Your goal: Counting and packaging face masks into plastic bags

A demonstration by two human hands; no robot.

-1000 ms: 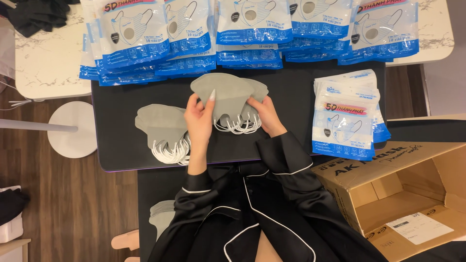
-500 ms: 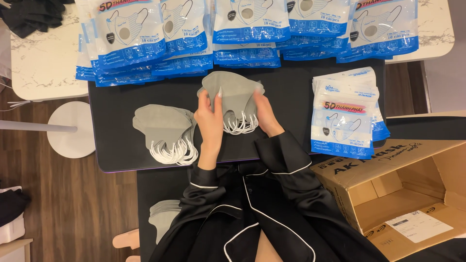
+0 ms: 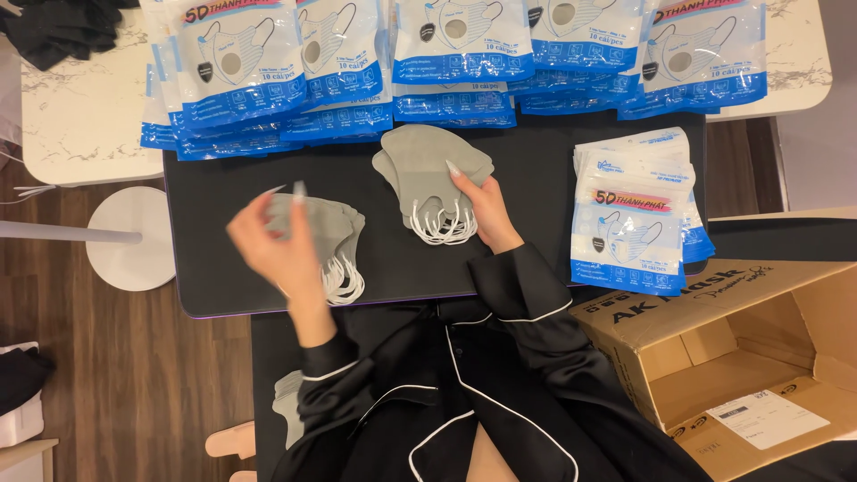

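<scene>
My right hand (image 3: 489, 207) grips a stack of grey face masks (image 3: 427, 162) with white ear loops, lying on the black tabletop (image 3: 536, 187). To the left lies a second pile of grey masks (image 3: 346, 234), its loops hanging toward me. My left hand (image 3: 275, 243) is blurred over that pile's left part, fingers spread, with nothing seen in it. I wear black sleeves with white piping.
Blue-and-white mask packs (image 3: 464, 49) lie in overlapping rows along the table's far edge, and a stack of them (image 3: 629, 223) stands at the right. An open cardboard box (image 3: 741, 357) sits at lower right. A white round base (image 3: 129, 239) stands on the wooden floor at left.
My left hand has left the middle stack and swung left over the other grey pile. My right hand stays on the middle stack.
</scene>
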